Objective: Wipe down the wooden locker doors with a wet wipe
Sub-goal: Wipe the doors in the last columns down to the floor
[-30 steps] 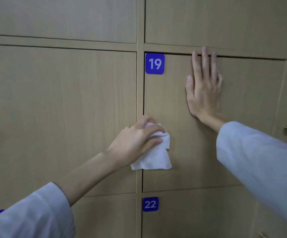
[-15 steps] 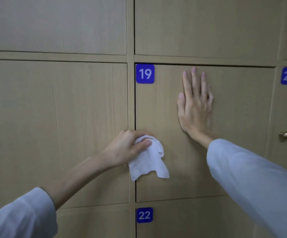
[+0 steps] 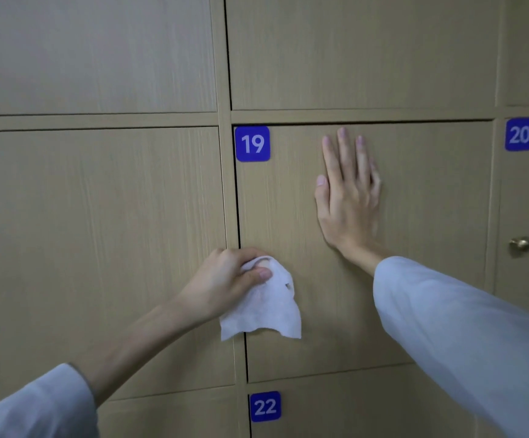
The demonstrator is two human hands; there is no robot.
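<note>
left hand [image 3: 225, 279] gripping wipe [image 3: 266, 308], right hand [image 3: 347, 197] flat on door [image 3: 430, 216]

Dim even light, soft blur (perhaps motion), bowed edges

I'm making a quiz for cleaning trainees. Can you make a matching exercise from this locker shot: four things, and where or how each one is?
Things
1. wet wipe
2. right hand
3. label 22
4. brass knob

Places or states
A. on the door marked 20
B. flat on door 19, fingers straight
C. gripped in the left hand
D. on the door below door 19

Pairs: 1-C, 2-B, 3-D, 4-A
</note>
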